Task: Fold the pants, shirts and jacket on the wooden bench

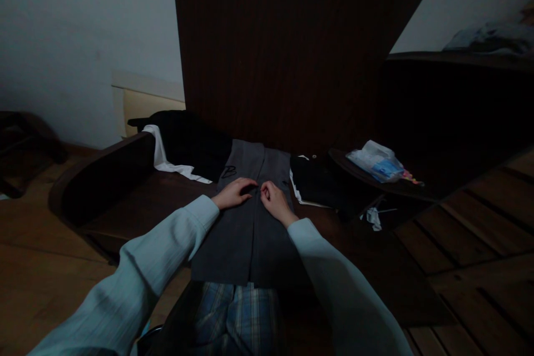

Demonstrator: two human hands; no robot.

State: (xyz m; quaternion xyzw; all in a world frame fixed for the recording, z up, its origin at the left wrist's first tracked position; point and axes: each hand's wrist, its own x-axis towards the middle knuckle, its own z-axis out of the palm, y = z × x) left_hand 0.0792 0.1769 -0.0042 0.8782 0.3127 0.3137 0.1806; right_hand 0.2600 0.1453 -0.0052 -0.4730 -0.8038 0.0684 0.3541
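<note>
Garment of gray cloth lies spread across a dark bench, where I watch remotely as the left hand curves over its center line, thumb and fingers parted. The right hand is curled just beside; whether it pinches fabric, I cannot tell. I judge the step as working the middle edges together; the next move calls for a light, precise fingertip grip.

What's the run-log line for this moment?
left hand: over grey garment, thumb and index apart | right hand: curled at centre opening | black cloth: left of garment | plastic bag: right
</note>
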